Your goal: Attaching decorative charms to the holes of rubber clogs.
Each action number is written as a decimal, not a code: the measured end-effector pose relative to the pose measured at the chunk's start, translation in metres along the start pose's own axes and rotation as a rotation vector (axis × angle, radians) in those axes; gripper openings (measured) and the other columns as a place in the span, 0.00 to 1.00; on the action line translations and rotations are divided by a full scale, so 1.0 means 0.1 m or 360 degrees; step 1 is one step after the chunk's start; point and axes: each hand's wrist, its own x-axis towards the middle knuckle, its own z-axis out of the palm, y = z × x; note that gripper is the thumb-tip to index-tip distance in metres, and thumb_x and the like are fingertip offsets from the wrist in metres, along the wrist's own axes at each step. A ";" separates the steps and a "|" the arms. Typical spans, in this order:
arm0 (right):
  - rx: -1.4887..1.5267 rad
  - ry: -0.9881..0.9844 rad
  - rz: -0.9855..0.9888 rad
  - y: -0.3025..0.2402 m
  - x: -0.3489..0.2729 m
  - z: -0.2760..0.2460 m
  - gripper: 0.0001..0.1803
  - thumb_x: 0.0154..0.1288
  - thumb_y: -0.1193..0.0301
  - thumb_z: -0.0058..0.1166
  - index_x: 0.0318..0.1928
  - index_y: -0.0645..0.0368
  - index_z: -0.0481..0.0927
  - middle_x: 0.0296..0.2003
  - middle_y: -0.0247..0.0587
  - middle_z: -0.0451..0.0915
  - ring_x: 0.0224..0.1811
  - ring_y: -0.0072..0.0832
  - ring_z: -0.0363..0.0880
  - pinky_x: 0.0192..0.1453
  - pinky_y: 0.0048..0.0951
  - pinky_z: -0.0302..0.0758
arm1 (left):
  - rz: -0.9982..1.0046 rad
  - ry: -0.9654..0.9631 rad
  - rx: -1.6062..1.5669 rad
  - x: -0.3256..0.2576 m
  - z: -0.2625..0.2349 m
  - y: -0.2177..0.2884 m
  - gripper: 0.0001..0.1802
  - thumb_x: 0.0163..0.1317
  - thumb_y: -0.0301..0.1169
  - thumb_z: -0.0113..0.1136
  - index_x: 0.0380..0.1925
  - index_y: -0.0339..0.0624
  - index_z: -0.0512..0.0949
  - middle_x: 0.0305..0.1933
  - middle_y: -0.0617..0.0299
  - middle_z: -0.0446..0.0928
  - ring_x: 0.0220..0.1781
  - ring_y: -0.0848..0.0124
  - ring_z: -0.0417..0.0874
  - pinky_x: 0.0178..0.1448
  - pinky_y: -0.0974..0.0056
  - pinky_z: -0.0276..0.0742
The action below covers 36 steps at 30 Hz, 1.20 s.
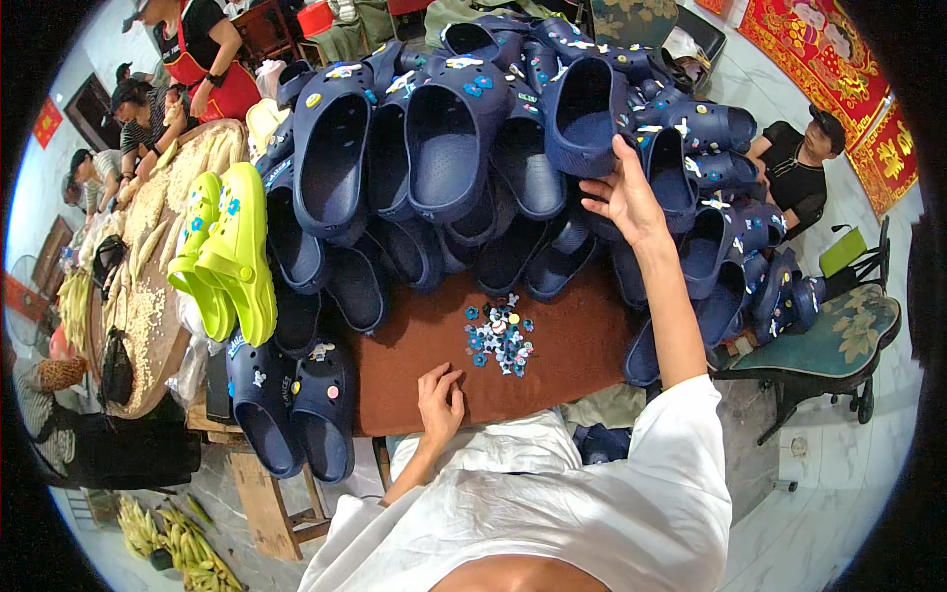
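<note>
A large heap of navy clogs with small decorations covers the far part of a brown-covered table. Reaching up to the right side of the heap, my right hand has its fingers at the heel of one navy clog, which sits high on the pile with its opening toward me. My left hand lies on the near table edge, fingers loosely bent and apart, holding nothing. Beyond it, in the middle of the brown cover, lies a small pile of blue, white and black shoe charms.
Lime-green clogs stand at the left end, above a pair of navy clogs. A round board bears pale kernels and cobs. Several people work at the left; another person is at the right, near a chair.
</note>
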 end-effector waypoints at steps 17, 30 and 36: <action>0.0091 0.0083 -0.0204 0.10 0.16 0.21 0.25 0.63 0.47 0.60 0.49 0.53 0.78 0.43 0.34 0.81 0.43 0.27 0.79 0.47 0.34 0.77 | 0.0016 -0.0028 0.0044 -0.01 0.02 0.00 0.15 0.53 0.19 0.58 0.41 0.40 0.83 0.52 0.49 0.78 0.53 0.52 0.76 0.57 0.55 0.73; 0.0119 0.0214 -0.0336 0.13 0.34 0.20 0.25 0.61 0.49 0.60 0.45 0.57 0.80 0.41 0.35 0.83 0.42 0.26 0.81 0.49 0.35 0.77 | 0.0038 -0.0075 0.0077 0.00 0.09 -0.02 0.16 0.52 0.18 0.56 0.42 0.38 0.82 0.53 0.49 0.77 0.55 0.52 0.75 0.59 0.54 0.72; 0.0123 0.0263 -0.0483 0.22 0.43 0.19 0.22 0.62 0.53 0.59 0.42 0.61 0.79 0.38 0.37 0.82 0.41 0.26 0.81 0.50 0.37 0.79 | 0.0066 -0.0048 0.0081 -0.01 0.10 -0.02 0.16 0.53 0.19 0.57 0.44 0.38 0.81 0.52 0.49 0.77 0.55 0.51 0.75 0.60 0.53 0.71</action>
